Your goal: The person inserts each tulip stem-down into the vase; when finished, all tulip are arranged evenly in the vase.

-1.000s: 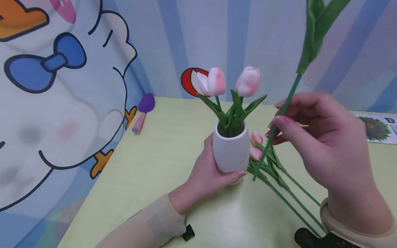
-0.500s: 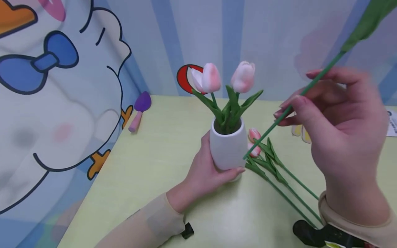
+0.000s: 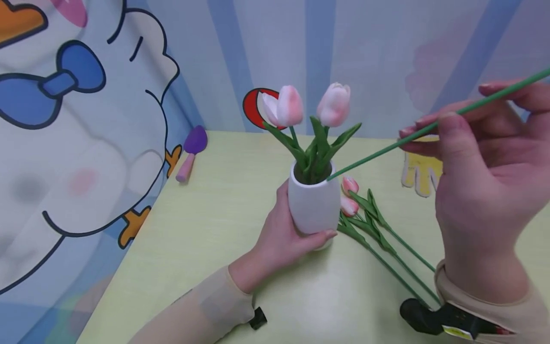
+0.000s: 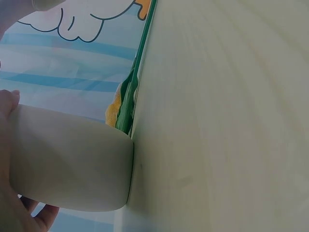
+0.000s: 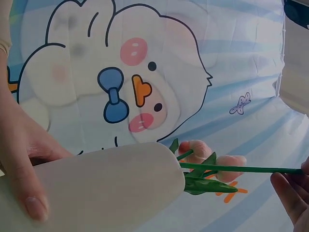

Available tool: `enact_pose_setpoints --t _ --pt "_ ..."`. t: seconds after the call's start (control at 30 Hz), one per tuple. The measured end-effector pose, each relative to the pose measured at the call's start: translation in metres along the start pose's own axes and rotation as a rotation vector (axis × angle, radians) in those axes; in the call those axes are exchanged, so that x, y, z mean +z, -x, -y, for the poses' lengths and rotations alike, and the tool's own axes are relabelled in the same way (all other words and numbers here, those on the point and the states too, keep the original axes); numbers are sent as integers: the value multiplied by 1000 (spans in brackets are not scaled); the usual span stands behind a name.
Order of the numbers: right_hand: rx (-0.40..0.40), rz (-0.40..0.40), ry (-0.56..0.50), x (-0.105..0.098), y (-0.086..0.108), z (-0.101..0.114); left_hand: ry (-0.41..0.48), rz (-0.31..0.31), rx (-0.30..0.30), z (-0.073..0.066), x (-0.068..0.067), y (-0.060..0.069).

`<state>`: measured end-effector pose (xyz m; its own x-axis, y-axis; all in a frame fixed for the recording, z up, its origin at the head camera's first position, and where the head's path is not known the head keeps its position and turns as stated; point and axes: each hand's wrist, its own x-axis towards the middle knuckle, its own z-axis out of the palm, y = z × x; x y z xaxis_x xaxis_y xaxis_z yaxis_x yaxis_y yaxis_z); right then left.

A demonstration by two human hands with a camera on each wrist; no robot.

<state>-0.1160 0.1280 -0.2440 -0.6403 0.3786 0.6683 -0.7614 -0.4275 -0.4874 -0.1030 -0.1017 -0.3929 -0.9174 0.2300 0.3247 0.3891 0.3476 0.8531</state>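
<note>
In the head view my left hand [image 3: 275,243] grips the white vase [image 3: 313,210] around its side, thumb across the front. Two pale pink tulips [image 3: 333,106] with green leaves stand upright in it. Between thumb and fingers, my right hand [image 3: 485,186] pinches the long green stem of another tulip [image 3: 378,154], slanted, its lower tip at the vase's right rim. The flower end of that tulip is outside the head view. In the right wrist view the stem [image 5: 241,169] runs from the fingertips to the vase mouth. The left wrist view shows the vase [image 4: 72,159] close to the table.
Several more tulips [image 3: 378,234] lie on the table [image 3: 206,248] right of the vase. A yellow glove-shaped item [image 3: 418,172] is partly behind my right hand. A purple-and-pink toy shovel [image 3: 191,153] lies at the back left. A printed cloth backdrop [image 3: 365,57] borders the table.
My right hand has moved right and up, tilting the tulip stem flatter. Its lower tip has risen from beside the vase to the rim. My left hand keeps its grip on the vase.
</note>
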Motion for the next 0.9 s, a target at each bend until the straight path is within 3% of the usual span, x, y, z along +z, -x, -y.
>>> enact_pose_setpoints --t 0.17,0.33,0.6,0.8,0.9 --pt "-30 32 69 10 6 -2 20 9 8 0 0 -1" --pt "-6 75 86 19 13 -5 22 11 10 -1 -1 0" --pt "14 217 131 22 21 -15 12 11 -3 -1 -2 0" --pt "-7 274 248 20 24 -22 13 14 -20 -2 -2 0" --pt "-11 310 370 20 25 -24 13 16 -21 -2 -1 0"
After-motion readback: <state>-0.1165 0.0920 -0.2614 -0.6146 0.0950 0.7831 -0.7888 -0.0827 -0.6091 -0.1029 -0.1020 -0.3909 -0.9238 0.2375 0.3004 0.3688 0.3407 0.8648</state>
